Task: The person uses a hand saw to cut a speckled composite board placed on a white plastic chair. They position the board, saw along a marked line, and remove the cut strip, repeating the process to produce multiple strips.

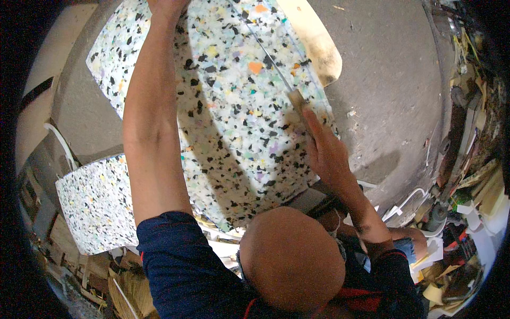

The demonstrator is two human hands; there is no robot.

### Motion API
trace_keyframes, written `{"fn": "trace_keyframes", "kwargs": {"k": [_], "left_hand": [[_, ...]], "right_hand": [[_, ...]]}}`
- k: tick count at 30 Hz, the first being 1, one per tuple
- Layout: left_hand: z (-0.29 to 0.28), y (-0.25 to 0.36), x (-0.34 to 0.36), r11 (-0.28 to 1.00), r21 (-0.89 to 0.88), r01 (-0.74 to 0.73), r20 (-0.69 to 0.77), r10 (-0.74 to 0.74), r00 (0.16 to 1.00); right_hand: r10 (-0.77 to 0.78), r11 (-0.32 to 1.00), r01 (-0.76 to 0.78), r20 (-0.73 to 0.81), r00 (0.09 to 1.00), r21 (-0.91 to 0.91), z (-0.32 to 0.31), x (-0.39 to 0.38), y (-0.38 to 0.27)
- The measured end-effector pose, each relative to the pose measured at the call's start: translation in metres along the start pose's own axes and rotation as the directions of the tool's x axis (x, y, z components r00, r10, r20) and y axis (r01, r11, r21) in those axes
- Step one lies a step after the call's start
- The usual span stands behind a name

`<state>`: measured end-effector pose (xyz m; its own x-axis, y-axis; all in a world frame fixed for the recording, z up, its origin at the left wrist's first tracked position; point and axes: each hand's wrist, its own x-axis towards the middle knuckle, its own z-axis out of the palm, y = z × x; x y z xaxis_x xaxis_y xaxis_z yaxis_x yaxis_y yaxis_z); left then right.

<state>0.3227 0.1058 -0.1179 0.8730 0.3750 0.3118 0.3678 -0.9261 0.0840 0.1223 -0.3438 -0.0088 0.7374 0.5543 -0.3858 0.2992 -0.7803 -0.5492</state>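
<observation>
A large sheet of speckled foam (228, 117), white with black, orange and green flecks, lies before me. My right hand (326, 149) is closed around the wooden handle of a long, thin knife (275, 65). Its blade points away and to the left over the foam, near the sheet's right side; how deep it goes in, if at all, I cannot tell. A faint blue line runs along that right side. My left arm reaches across the sheet to its far part, where my left hand (167, 6) is cut off by the upper edge, fingers hidden.
Under the foam's far right side a pale tan panel (319, 40) sticks out onto the grey floor (390, 69). Another speckled foam piece (95, 204) lies at the left. Scraps and clutter (467, 212) line the right, and a straw broom (130, 292) is at the lower left.
</observation>
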Motion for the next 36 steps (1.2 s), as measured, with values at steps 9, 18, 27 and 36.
{"fn": "trace_keyframes", "kwargs": {"k": [9, 18, 27, 36], "left_hand": [[0.004, -0.007, 0.002, 1.000, -0.029, -0.010, -0.019, 0.009, 1.000], [-0.006, 0.003, 0.001, 1.000, 0.011, -0.014, -0.020, 0.014, 1.000], [0.034, -0.036, 0.015, 1.000, -0.002, -0.015, 0.014, 0.015, 1.000], [-0.126, -0.103, -0.206, 0.757, -0.178, 0.628, 0.120, -0.617, 0.778]], "right_hand": [[0.019, 0.991, -0.014, 0.037, 0.999, -0.132, 0.006, -0.006, 0.011], [0.027, 0.999, -0.026, 0.044, 0.999, -0.029, 0.003, 0.007, 0.003], [0.079, 0.982, -0.061, 0.098, 0.992, -0.181, 0.007, -0.045, 0.023], [0.064, 0.995, -0.053, 0.125, 0.990, -0.088, 0.016, -0.062, 0.037]]}}
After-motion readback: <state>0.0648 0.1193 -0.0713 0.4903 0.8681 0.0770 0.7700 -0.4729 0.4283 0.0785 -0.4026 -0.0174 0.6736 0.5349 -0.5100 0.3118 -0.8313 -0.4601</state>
